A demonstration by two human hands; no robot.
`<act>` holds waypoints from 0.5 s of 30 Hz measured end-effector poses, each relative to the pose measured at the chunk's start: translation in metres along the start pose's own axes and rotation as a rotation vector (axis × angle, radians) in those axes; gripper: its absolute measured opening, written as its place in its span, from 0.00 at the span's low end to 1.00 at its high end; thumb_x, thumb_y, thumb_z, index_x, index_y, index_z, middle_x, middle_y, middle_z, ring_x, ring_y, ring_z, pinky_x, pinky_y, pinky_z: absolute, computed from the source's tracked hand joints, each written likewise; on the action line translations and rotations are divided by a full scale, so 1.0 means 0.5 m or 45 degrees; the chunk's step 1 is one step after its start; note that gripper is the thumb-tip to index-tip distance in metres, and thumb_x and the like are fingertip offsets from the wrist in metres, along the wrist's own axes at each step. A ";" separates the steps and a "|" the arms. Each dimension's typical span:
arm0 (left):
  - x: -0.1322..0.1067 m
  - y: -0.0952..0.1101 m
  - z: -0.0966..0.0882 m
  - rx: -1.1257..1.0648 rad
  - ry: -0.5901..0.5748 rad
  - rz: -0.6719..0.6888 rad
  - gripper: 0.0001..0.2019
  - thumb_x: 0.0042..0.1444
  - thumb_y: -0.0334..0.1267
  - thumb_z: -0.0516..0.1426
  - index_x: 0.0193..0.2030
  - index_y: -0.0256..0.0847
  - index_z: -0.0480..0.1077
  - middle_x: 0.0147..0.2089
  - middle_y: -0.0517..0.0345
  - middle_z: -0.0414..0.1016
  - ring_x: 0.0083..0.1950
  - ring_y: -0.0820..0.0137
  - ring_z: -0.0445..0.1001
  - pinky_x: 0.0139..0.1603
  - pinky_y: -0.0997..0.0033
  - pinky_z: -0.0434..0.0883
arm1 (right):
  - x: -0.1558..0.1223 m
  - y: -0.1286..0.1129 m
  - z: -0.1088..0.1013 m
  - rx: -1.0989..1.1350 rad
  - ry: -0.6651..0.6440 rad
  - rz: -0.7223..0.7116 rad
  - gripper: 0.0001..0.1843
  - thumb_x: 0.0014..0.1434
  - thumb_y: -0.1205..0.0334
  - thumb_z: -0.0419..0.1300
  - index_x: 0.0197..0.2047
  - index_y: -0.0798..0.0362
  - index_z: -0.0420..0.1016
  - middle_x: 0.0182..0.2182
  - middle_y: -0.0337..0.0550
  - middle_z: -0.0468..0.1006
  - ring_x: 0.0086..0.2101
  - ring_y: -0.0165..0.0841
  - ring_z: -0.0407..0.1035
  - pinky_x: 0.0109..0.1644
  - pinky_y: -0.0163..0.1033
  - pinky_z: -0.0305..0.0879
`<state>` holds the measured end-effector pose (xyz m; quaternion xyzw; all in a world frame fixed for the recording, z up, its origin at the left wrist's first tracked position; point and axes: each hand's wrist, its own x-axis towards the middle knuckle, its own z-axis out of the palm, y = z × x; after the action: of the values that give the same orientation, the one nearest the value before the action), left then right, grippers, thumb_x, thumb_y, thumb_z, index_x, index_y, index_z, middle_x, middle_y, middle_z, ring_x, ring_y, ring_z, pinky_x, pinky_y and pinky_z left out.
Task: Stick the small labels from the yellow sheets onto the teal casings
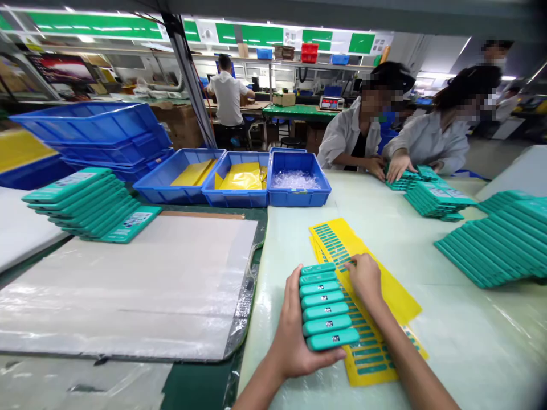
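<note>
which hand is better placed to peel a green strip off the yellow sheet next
Probably the right hand: its fingertips are at the green strips on the yellow sheet, while the left hand is occupied gripping a stack of green cases.

I see a pale bench (478, 347) bearing overlapping yellow sticker sheets (395, 285), stacks of green cases (496, 245) to the right, a blue bin (299, 199) farther back.

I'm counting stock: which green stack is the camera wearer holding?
The seven-piece stack in the left hand, five ends bearing dark marks; the other stacks lie farther off.
</note>
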<state>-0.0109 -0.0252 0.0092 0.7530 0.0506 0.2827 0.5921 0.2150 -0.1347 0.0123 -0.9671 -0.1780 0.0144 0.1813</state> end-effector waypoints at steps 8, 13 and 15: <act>-0.002 -0.003 -0.001 0.023 0.005 0.019 0.73 0.45 0.71 0.74 0.87 0.57 0.35 0.83 0.38 0.53 0.82 0.28 0.59 0.81 0.18 0.55 | -0.008 0.020 0.005 -0.097 0.093 -0.018 0.18 0.76 0.60 0.60 0.45 0.64 0.88 0.45 0.63 0.83 0.47 0.49 0.76 0.52 0.45 0.63; -0.011 -0.015 -0.002 0.002 -0.010 0.002 0.77 0.42 0.71 0.76 0.88 0.53 0.35 0.85 0.36 0.48 0.84 0.25 0.53 0.83 0.20 0.53 | -0.025 0.020 0.031 -0.091 0.144 -0.104 0.19 0.74 0.57 0.63 0.47 0.66 0.87 0.44 0.62 0.81 0.46 0.51 0.73 0.54 0.47 0.64; -0.012 -0.017 -0.002 0.005 -0.010 0.004 0.77 0.41 0.72 0.76 0.88 0.52 0.35 0.86 0.36 0.46 0.84 0.25 0.52 0.83 0.20 0.52 | -0.030 0.024 0.040 -0.070 0.176 -0.133 0.20 0.73 0.54 0.65 0.51 0.67 0.87 0.46 0.62 0.81 0.47 0.52 0.72 0.56 0.48 0.64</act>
<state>-0.0143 -0.0244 -0.0006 0.7552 0.0476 0.2806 0.5904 0.2033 -0.1434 -0.0114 -0.9597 -0.2158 -0.0667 0.1673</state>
